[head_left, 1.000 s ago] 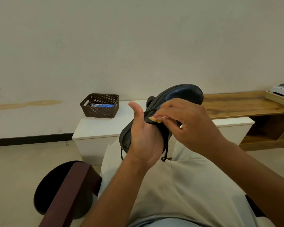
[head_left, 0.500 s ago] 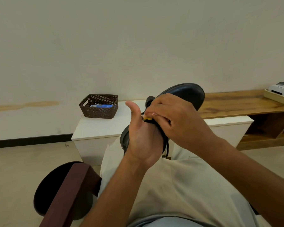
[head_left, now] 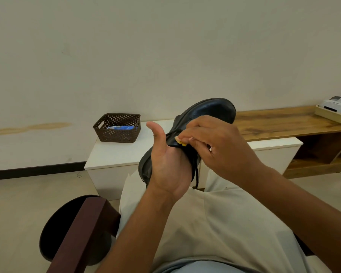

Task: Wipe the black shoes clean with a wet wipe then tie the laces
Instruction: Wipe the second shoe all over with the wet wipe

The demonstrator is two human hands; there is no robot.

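A black leather shoe (head_left: 211, 111) is held up over my lap, toe pointing up and to the right. My left hand (head_left: 169, 164) grips its heel end from below, thumb sticking up. My right hand (head_left: 213, 148) lies across the lacing area, its fingertips pinching the black lace (head_left: 196, 174), whose loose end hangs down toward my lap. The fingers of both hands hide most of the eyelets. No wet wipe shows in either hand.
A dark brown perforated basket (head_left: 117, 129) with a blue packet (head_left: 122, 128) stands on the white cabinet (head_left: 114, 154) ahead. A wooden bench (head_left: 280, 123) runs right, bearing a tray (head_left: 333, 117) with a white device. A dark chair armrest (head_left: 81, 237) is at lower left.
My right hand has shifted slightly along the lacing while working the lace. The shoe and left hand have stayed nearly still.
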